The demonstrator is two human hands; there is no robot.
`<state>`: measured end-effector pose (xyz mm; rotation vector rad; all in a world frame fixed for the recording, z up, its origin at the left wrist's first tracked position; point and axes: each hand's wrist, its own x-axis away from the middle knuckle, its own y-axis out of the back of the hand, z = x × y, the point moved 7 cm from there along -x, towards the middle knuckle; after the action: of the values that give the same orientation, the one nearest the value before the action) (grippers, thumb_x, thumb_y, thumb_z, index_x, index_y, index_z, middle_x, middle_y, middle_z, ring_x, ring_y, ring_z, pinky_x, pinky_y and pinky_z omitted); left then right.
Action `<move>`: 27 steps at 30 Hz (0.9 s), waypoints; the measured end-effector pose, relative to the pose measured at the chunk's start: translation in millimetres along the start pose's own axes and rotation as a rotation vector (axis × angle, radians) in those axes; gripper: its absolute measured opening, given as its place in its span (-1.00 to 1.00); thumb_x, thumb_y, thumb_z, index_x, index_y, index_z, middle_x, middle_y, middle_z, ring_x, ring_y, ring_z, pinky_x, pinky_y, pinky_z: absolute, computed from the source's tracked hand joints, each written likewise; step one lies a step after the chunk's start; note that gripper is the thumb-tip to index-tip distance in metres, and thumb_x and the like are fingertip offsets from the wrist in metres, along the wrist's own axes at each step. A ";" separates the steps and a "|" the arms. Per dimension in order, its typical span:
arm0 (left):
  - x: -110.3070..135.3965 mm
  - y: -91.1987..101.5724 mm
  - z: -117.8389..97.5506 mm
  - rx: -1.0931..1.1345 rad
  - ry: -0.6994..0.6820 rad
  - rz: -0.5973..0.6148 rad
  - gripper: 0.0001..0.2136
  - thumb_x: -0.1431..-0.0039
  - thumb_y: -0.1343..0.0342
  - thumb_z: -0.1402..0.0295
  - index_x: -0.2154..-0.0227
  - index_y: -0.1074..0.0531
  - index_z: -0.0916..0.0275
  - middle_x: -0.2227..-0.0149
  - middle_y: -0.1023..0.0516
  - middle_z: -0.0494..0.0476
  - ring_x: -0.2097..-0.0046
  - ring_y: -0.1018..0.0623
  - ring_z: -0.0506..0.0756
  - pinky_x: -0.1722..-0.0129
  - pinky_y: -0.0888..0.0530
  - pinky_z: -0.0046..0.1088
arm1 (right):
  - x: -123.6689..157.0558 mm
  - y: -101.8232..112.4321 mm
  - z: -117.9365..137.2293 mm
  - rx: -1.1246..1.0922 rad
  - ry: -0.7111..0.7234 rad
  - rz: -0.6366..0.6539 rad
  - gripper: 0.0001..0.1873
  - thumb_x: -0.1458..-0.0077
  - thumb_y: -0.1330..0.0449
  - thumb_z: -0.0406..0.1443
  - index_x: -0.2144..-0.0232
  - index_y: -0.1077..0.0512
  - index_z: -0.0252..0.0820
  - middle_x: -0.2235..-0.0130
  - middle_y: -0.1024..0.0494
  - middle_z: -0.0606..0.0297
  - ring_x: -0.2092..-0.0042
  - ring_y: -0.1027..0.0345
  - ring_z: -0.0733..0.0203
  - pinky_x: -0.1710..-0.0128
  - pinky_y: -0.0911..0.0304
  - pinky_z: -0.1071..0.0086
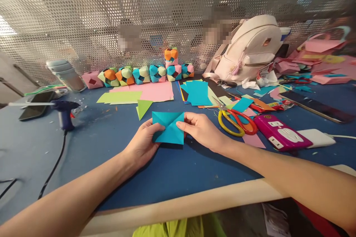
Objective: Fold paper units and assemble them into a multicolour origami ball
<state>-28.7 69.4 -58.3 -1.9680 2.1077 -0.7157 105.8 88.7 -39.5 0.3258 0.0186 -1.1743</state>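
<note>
A square sheet of blue paper (169,133) with diagonal creases is held up above the table, between both hands. My left hand (144,137) pinches its left edge, thumb on the face and fingers behind. On the opposite edge, my right hand (198,127) grips the sheet the same way, its thumb near the upper right. Just beyond the sheet lies a folded green paper triangle (144,109). Scissors (236,120) with a yellow and a red handle loop rest to the right of my right hand.
Several folded paper cubes (141,75) line the back beside a perforated metal screen (91,14). A glue gun (65,113) stands left, near a bottle (65,74). To the right are a purple power adapter (282,133), a phone (317,106), and a pale backpack (250,52).
</note>
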 end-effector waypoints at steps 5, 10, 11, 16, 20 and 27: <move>-0.9 1.6 -1.1 -0.023 -0.019 -0.007 -0.83 0.21 -0.18 0.56 0.45 -0.45 0.29 0.50 -0.52 0.02 0.50 -0.44 -0.04 0.45 -0.42 -0.55 | -1.5 -2.5 -1.6 -0.108 -0.022 0.014 -0.78 -0.03 -0.17 -0.17 0.43 -0.26 -0.19 0.53 -0.33 0.45 0.48 -0.26 0.33 0.42 -0.18 0.39; 1.3 0.7 -1.9 -0.060 -0.011 -0.029 -0.79 0.21 -0.17 0.54 0.40 -0.46 0.28 0.48 -0.52 0.03 0.48 -0.45 -0.02 0.45 -0.41 -0.54 | -1.9 1.9 -2.7 -0.156 -0.030 -0.067 -0.78 -0.02 -0.19 -0.17 0.39 -0.26 -0.18 0.55 -0.37 0.46 0.49 -0.29 0.34 0.44 -0.20 0.41; 2.0 -0.4 -1.7 -0.068 -0.007 -0.027 -0.78 0.21 -0.17 0.53 0.38 -0.47 0.28 0.47 -0.53 0.03 0.47 -0.45 -0.02 0.45 -0.41 -0.53 | -1.9 2.3 -2.6 -0.158 -0.026 -0.073 -0.78 -0.02 -0.19 -0.17 0.41 -0.26 -0.18 0.55 -0.36 0.45 0.50 -0.29 0.34 0.45 -0.20 0.41; 3.3 3.5 -2.6 -0.068 -0.037 -0.092 -0.85 0.20 -0.18 0.48 0.46 -0.43 0.25 0.53 -0.46 -0.05 0.50 -0.41 -0.02 0.48 -0.37 -0.53 | -1.8 4.2 -1.3 -0.138 -0.021 -0.103 -0.78 0.01 -0.20 -0.17 0.45 -0.27 -0.18 0.54 -0.33 0.46 0.50 -0.27 0.34 0.45 -0.20 0.40; 3.1 8.0 -5.3 -0.051 -0.102 -0.127 -0.90 0.08 -0.15 0.36 0.43 -0.41 0.21 0.51 -0.40 -0.08 0.47 -0.36 -0.02 0.49 -0.31 -0.54 | -0.8 4.5 3.0 -0.104 0.003 -0.110 -0.78 -0.01 -0.19 -0.17 0.47 -0.27 -0.18 0.55 -0.31 0.46 0.50 -0.25 0.34 0.45 -0.18 0.40; 7.7 6.0 -13.2 -0.167 -0.250 -0.102 -0.88 -0.03 -0.17 0.29 0.48 -0.34 0.17 0.50 -0.29 -0.06 0.46 -0.27 -0.02 0.47 -0.29 -0.56 | 1.7 5.8 13.1 -0.058 0.065 -0.138 -0.78 -0.03 -0.17 -0.17 0.48 -0.26 -0.18 0.55 -0.29 0.45 0.49 -0.19 0.35 0.47 -0.14 0.42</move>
<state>-40.7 64.9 -48.0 -2.1352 1.9858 -0.2954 109.7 85.7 -25.9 0.3147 0.1334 -1.2972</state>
